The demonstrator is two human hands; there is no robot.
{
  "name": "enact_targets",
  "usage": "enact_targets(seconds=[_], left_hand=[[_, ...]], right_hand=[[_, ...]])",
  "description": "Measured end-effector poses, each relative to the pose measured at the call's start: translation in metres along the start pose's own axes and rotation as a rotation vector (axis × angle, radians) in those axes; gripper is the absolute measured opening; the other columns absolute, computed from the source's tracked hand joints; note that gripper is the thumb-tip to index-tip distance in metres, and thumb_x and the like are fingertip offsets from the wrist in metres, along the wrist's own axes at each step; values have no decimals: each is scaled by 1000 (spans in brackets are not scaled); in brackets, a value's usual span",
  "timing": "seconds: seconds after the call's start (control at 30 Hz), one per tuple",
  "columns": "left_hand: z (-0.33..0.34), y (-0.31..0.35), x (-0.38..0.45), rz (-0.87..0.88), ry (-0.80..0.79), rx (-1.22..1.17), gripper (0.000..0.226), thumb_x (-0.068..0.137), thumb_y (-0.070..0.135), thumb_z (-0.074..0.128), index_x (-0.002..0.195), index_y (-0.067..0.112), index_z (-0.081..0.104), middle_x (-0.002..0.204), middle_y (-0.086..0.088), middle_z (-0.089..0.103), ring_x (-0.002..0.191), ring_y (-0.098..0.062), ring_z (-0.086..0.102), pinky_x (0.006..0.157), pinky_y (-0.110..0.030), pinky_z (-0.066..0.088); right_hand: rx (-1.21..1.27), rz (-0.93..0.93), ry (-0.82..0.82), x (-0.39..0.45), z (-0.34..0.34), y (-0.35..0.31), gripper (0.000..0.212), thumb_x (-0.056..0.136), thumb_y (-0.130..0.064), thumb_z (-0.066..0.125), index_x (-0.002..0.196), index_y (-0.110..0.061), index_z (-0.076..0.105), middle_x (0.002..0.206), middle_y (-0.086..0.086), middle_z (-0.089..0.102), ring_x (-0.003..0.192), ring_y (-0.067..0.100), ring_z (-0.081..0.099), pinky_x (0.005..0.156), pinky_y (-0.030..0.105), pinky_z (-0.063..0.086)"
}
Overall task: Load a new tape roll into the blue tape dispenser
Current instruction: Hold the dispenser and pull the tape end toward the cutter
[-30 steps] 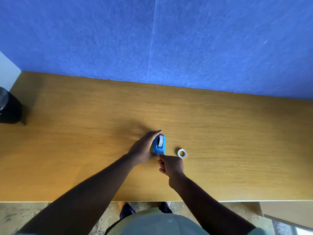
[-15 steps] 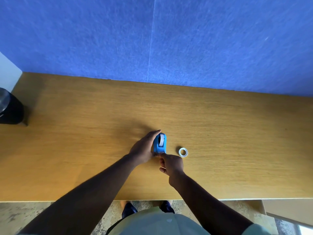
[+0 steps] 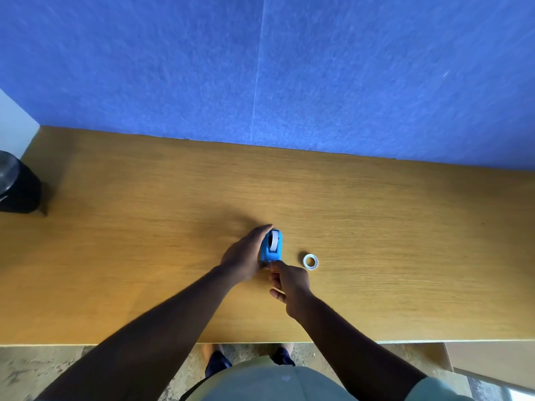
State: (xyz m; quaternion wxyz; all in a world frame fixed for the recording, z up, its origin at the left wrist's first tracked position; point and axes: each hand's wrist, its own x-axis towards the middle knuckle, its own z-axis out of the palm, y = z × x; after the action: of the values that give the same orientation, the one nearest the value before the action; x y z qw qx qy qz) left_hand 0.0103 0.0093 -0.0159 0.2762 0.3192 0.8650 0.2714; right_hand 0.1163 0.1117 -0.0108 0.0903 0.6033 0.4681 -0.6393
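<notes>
At the frame's center, the right hand (image 3: 289, 282) was curled, its fingertips pinched at the near end of the dispenser (image 3: 271, 246), perhaps on a tape end, though that was too small to tell. The left hand (image 3: 244, 254) cupped the dispenser's left side, gripping it on the table (image 3: 144, 256). A white roll sat inside it. Right of the dispenser, apart, a tape ring (image 3: 310, 261) lay flat. A black container (image 3: 17, 188) stood at the far left edge.
</notes>
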Motion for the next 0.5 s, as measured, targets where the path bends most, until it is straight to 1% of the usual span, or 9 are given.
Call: enact_targets(seconds=[0.1,0.17,0.27,0.33,0.4,0.5], left_hand=[[-1,1,-1,-15,1,19,103,81,18,83,158,38,16,165,15,27,142,-20,45,103,-45,51],[-2,2,-2,-13,-5,19,104,80,19,83,158,37,17,165,15,27,142,-20,45,103,-44,51],[-2,3,-2,-16,-13,25,104,80,19,83,158,38,16,165,15,27,141,-20,46,102,-44,52],[-2,2,-2,-15,-14,28,104,81,19,83,158,37,16,165,14,27,141,-20,46,102,-44,52],[-3,2,-2,-10,-14,23,104,80,20,84,158,37,16,164,14,27,141,-21,46,103,-43,51],[-3,4,-2,-13,-18,26,104,80,21,84,158,37,17,164,14,27,141,-20,46,103,-42,50]], right_hand=[[2,-8,-49,-1,-2,7,16,87,-31,78,89,-15,79,72,0,71,70,13,65,63,31,57],[-2,-21,-52,0,-4,13,14,88,-28,79,89,-14,79,71,1,70,68,14,64,62,30,57],[16,-69,-77,0,-9,20,11,93,-21,72,90,-12,78,67,0,69,65,13,61,66,32,56],[-22,-123,-82,0,-11,23,12,95,-18,67,96,-10,77,71,1,70,67,13,62,67,32,55],[-104,-201,-34,-1,-13,23,13,93,-15,64,97,-11,76,76,3,73,70,16,63,66,34,55],[-279,-345,101,-1,-15,18,11,87,-17,68,97,-18,72,86,0,76,73,20,66,66,36,55]])
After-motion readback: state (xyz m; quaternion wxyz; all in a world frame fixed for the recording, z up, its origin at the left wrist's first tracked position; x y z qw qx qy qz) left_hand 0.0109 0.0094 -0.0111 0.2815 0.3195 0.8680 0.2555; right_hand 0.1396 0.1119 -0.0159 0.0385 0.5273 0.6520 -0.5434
